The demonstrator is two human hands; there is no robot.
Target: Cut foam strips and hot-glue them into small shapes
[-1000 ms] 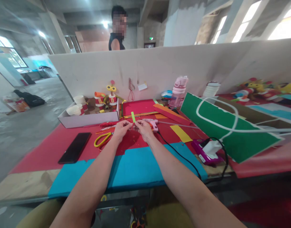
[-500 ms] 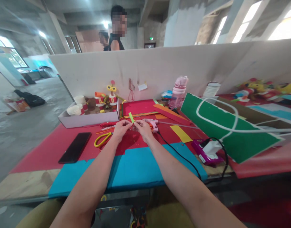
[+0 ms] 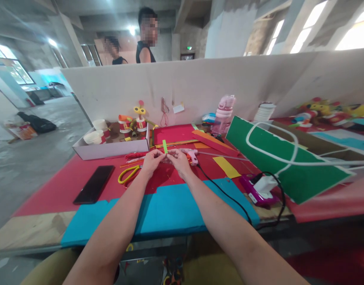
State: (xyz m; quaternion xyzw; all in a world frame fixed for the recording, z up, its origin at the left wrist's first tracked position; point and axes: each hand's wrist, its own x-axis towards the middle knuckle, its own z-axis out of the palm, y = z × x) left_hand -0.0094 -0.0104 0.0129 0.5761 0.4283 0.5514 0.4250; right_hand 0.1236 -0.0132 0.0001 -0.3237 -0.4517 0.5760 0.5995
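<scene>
A small light-green paper strip stands up between my two hands, above the middle of the red-covered table. My left hand pinches its lower end from the left. From the other side my right hand pinches the same end, the fingertips of both almost meeting. A pink glue gun lies just beyond my right hand, partly hidden by it. Yellow-handled scissors rest on the table left of my left wrist, their blades mostly out of sight.
A black phone lies at the left. Behind it stands a white box with paper cups and a cup figure. At the right are a purple power strip, a green board and a yellow paper piece. Blue paper covers the front edge.
The green strip has turned from leaning left to nearly upright, while my hands have hardly moved. Behind the partition, one person has shifted to the left.
</scene>
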